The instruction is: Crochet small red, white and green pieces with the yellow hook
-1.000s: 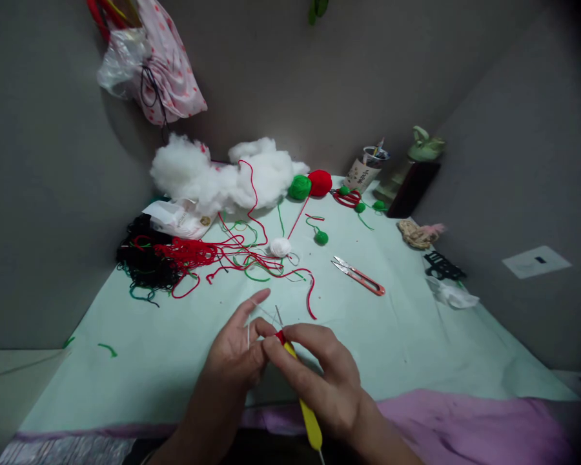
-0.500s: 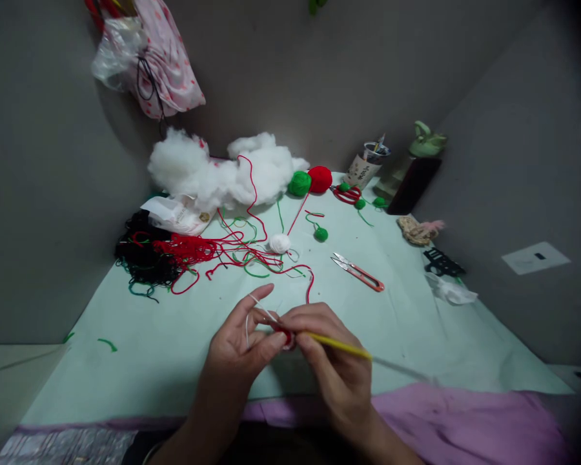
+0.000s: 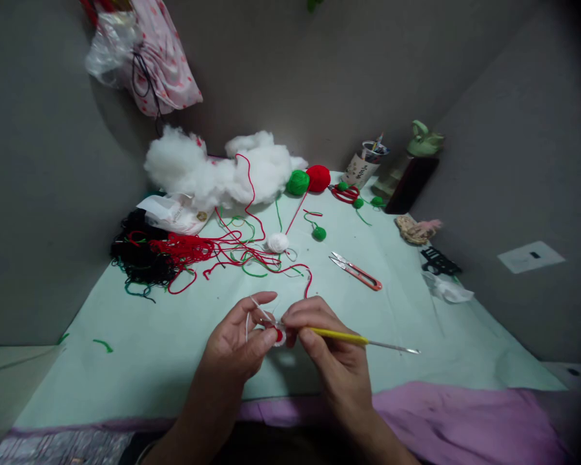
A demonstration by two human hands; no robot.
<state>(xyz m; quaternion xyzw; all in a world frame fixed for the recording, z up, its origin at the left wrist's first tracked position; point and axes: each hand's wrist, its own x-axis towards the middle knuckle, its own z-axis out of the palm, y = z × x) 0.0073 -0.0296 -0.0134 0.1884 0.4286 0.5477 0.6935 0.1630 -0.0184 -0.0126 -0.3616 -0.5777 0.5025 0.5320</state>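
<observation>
My left hand [image 3: 237,339] pinches a small round crochet piece [image 3: 279,337], red in the middle with a white edge. White yarn [image 3: 262,309] runs over its raised index finger and loops down behind the other fingers. In my right hand [image 3: 334,345] is a yellow-handled crochet hook [image 3: 339,335], gripped like a pen. The hook's near end reaches the edge of the piece, while its other metal end points out to the right. Where hook and stitches meet is too small to make out. A white yarn ball [image 3: 277,243] lies beyond the hands.
Orange thread snips [image 3: 356,271] lie right of centre. Tangled red yarn [image 3: 188,247] and black yarn [image 3: 142,248] spread at left, before white stuffing [image 3: 261,169]. At the back are a green ball [image 3: 298,183], a red ball [image 3: 318,178], red-handled scissors [image 3: 345,193] and a pen cup [image 3: 361,169].
The hook has swung slightly, and its far metal end now shows sharply. The crochet piece has turned, showing more of its red centre and white rim. My index finger has lowered a little.
</observation>
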